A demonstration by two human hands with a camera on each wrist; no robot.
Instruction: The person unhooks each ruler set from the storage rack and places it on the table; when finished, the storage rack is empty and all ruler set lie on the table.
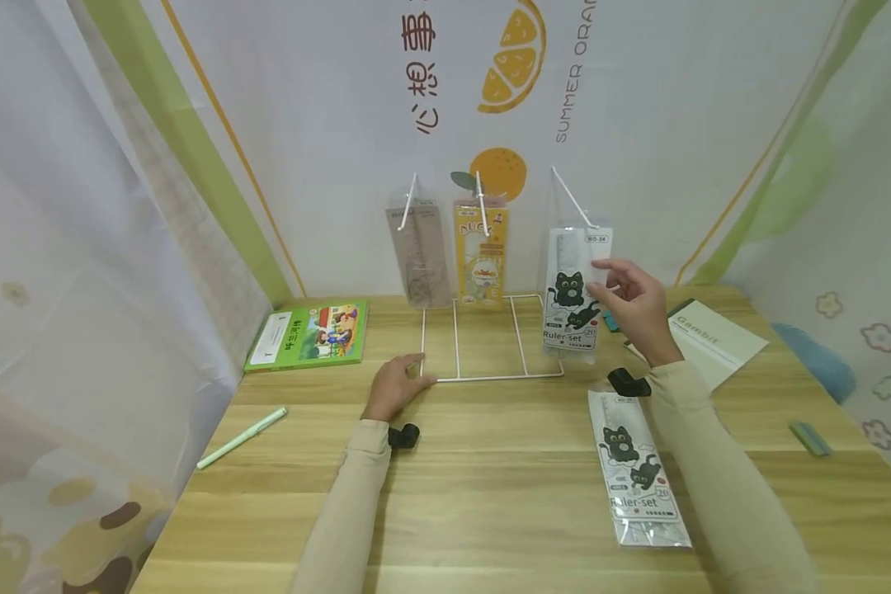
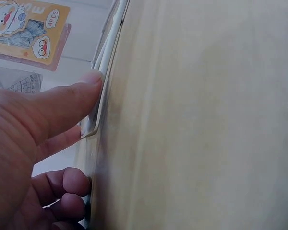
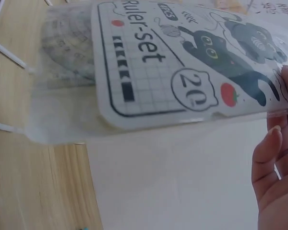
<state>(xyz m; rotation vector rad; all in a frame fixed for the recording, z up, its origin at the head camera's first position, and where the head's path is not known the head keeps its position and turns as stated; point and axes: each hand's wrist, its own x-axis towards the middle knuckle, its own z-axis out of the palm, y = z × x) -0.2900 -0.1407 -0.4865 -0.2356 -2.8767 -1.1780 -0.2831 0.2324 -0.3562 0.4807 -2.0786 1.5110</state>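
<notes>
Wooden worktop [image 1: 490,462]: left hand [image 1: 395,386] presses wire rack [image 1: 490,375] base, fingers flat. Right hand [image 1: 634,301] pinches hanging ruler-set pack [image 1: 573,289] edge; light, slippery film, likely best held near stiff card.

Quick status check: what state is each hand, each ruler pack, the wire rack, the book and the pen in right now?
Left hand: pressing the white wire rack's base corner.
Right hand: fingers touching the hanging black-cat ruler-set pack, grip unclear.
White wire rack: upright on the wooden table.
Hanging black-cat ruler-set pack: on right hook.
Yellow duck pack: hanging, middle hook.
Clear grey pack: hanging, left hook.
Second black-cat pack: lying flat.
Green book: closed, flat.
Pale green pen: lying flat.
</notes>
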